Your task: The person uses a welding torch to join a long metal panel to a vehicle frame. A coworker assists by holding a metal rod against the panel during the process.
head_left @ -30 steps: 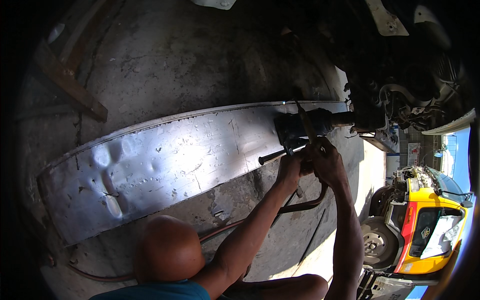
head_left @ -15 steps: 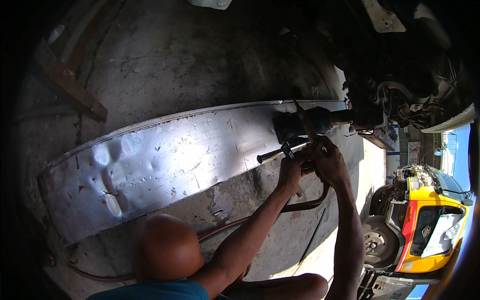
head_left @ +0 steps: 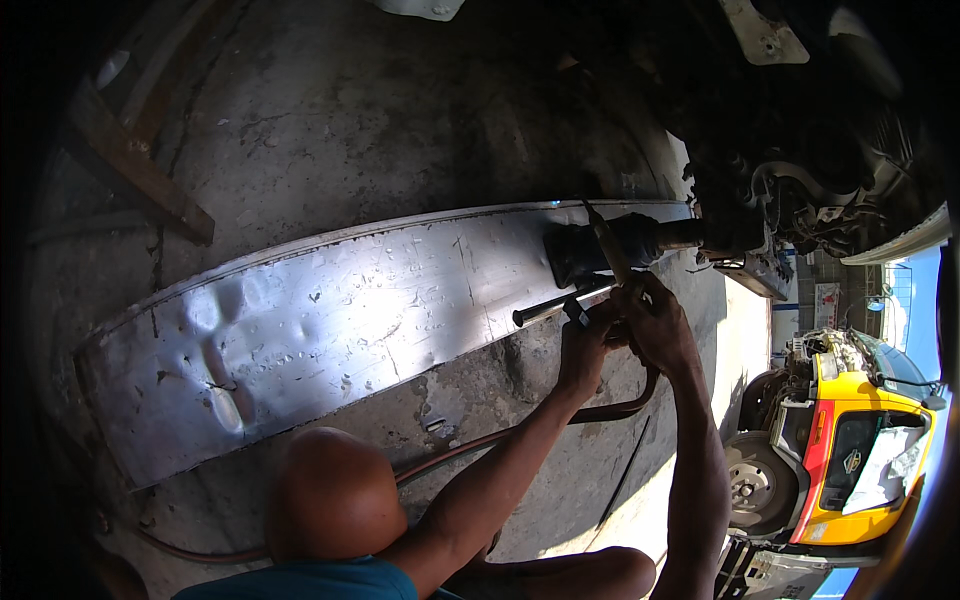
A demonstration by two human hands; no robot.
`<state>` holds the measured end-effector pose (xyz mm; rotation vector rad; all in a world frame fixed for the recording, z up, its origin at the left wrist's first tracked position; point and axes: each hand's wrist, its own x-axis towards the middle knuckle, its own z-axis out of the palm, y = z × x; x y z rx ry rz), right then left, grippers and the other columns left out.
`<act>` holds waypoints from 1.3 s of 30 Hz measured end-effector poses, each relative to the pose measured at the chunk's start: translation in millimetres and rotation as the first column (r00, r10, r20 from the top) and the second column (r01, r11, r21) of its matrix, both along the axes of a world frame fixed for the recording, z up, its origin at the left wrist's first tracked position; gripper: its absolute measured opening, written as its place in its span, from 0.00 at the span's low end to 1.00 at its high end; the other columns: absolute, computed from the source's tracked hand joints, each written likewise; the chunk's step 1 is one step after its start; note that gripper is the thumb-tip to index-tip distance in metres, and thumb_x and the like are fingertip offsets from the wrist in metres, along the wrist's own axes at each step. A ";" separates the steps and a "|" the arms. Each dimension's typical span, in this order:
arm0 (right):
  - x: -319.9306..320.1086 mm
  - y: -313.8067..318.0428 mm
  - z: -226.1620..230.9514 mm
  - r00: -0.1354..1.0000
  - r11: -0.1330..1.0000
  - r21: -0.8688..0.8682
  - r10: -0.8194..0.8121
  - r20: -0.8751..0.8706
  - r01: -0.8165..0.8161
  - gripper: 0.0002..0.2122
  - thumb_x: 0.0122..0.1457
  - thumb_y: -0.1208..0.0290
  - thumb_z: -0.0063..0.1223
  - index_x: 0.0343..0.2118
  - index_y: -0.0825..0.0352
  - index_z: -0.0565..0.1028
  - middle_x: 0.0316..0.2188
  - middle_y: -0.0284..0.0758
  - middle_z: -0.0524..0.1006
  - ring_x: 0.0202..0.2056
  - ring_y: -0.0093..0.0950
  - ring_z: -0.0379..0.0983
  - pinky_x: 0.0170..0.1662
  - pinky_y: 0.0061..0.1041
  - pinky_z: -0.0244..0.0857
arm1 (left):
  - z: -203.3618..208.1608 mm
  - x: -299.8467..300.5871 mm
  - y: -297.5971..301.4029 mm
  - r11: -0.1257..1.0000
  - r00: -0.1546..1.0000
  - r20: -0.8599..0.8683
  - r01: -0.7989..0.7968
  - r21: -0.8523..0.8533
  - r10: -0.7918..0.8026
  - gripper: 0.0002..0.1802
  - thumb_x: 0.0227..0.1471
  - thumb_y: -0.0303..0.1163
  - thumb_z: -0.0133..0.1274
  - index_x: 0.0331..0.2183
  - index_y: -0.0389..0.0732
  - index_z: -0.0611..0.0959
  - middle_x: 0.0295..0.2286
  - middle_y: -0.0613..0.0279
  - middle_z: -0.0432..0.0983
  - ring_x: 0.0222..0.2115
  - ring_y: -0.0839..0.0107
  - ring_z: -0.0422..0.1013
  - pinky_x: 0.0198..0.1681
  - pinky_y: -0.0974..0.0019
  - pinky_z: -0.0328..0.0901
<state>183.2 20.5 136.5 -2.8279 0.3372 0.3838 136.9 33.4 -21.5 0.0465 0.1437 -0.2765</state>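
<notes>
A slim, tapered torch-like tool (head_left: 608,245) points away from me, its narrow tip near the far edge of a dented metal panel (head_left: 340,320). My right hand (head_left: 657,322) is wrapped round its rear end. My left hand (head_left: 588,345) is closed beside it, fingers touching the right hand. A small dark piece with a metallic end sticks out of the left fist; its kind is unclear. Below the hands runs a reddish-brown hose (head_left: 605,412). Beyond the tool a dark cylindrical part with a flange (head_left: 590,250) lies on the panel.
A metal rod (head_left: 545,312) with a round end lies by the panel's near edge. My bent knee (head_left: 335,490) rises in front of the panel. Dark vehicle parts (head_left: 800,170) hang at the upper right. A yellow and red truck cab (head_left: 860,440) stands at the right.
The tool's tip has shifted slightly left. My left hand has dropped a little and turned, together with the small piece in it. The panel and the dark cylindrical part look unmoved.
</notes>
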 end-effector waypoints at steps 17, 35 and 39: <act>9.3 -1.4 -15.8 0.999 0.998 -0.060 0.018 0.038 -0.015 0.21 0.65 0.57 0.59 0.53 0.67 0.77 0.33 0.50 0.84 0.35 0.41 0.86 0.35 0.38 0.76 | -1.9 8.7 5.6 0.997 0.994 -0.082 0.066 -0.044 -0.069 0.14 0.68 0.39 0.56 0.46 0.39 0.85 0.39 0.61 0.85 0.36 0.70 0.82 0.41 0.59 0.77; 18.4 36.9 -11.4 0.996 0.973 -0.216 0.086 0.010 -0.082 0.35 0.62 0.63 0.55 0.73 0.44 0.59 0.41 0.51 0.83 0.41 0.51 0.83 0.43 0.46 0.77 | 3.1 17.3 13.5 0.965 0.948 -0.195 0.233 -0.118 -0.253 0.15 0.69 0.40 0.51 0.47 0.39 0.83 0.35 0.62 0.83 0.34 0.70 0.81 0.42 0.60 0.77; 23.4 39.9 -13.3 0.997 0.968 -0.238 0.081 -0.016 -0.082 0.38 0.62 0.65 0.53 0.75 0.39 0.52 0.42 0.50 0.83 0.40 0.53 0.83 0.42 0.48 0.77 | 1.7 21.4 17.4 0.957 0.941 -0.220 0.218 -0.194 -0.258 0.11 0.69 0.37 0.52 0.42 0.39 0.82 0.33 0.62 0.82 0.31 0.70 0.81 0.38 0.61 0.77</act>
